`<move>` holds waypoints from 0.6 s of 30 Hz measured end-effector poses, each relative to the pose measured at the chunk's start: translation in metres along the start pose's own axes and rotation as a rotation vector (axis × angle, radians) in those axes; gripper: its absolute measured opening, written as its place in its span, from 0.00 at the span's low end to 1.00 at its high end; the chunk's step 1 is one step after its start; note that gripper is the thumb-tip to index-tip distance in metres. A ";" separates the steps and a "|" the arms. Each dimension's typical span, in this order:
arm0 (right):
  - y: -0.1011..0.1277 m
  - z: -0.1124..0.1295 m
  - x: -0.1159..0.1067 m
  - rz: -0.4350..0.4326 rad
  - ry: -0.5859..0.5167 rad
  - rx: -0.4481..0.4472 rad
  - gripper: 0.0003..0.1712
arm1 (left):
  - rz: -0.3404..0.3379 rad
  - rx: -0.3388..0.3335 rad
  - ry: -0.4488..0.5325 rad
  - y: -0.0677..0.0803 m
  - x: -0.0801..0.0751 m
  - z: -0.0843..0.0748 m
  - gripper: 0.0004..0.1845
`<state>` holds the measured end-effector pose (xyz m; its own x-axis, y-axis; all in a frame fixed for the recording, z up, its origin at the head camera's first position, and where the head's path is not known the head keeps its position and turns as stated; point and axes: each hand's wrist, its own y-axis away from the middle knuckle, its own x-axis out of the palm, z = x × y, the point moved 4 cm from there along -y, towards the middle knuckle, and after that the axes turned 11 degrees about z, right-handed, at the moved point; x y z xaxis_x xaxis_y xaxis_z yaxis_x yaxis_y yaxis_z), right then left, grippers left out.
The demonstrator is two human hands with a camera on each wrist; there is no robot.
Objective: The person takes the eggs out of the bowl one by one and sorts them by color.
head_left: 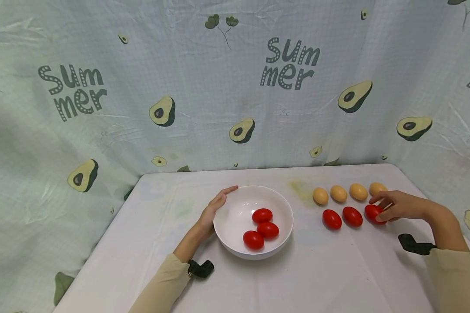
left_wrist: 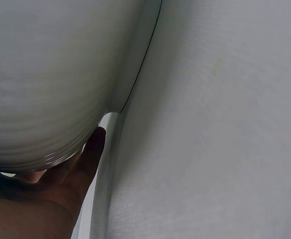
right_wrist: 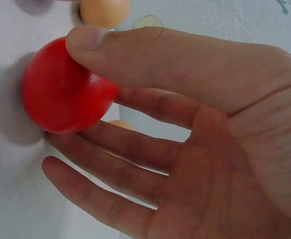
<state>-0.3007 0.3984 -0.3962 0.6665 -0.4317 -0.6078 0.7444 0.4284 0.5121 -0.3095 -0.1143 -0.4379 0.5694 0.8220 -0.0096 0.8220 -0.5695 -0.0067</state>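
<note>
A white bowl (head_left: 235, 206) stands on the table with three red eggs (head_left: 262, 215) inside. My left hand (head_left: 210, 215) rests against the bowl's left outer side, its fingers lying along the wall up to the far rim. In the left wrist view, the fingers (left_wrist: 88, 157) touch the bowl's curved side (left_wrist: 46, 89). At the right, my right hand (head_left: 401, 206) pinches a red egg (head_left: 373, 214), the rightmost of a front row. Its thumb presses on the near side in the right wrist view, and fingers reach behind the egg (right_wrist: 55, 94), which sits at the tablecloth.
Two more red eggs (head_left: 332, 219) lie left of the right hand. Behind them runs a row of several tan eggs (head_left: 338, 194). The white-covered table (head_left: 317, 269) ends at a hanging cloth (head_left: 203, 95) printed with avocados.
</note>
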 end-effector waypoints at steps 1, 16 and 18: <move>0.000 0.001 0.000 0.001 0.005 -0.001 0.37 | 0.002 0.001 0.003 0.000 0.000 0.000 0.28; 0.007 0.013 -0.006 -0.067 0.111 0.008 0.35 | 0.006 -0.003 0.003 0.000 0.000 -0.001 0.28; 0.010 0.019 -0.006 -0.109 0.140 -0.004 0.35 | 0.007 -0.004 0.005 0.000 0.000 -0.001 0.28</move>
<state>-0.2968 0.3903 -0.3758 0.5701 -0.3612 -0.7379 0.8113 0.3890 0.4364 -0.3091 -0.1143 -0.4370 0.5754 0.8179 -0.0046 0.8179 -0.5754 -0.0031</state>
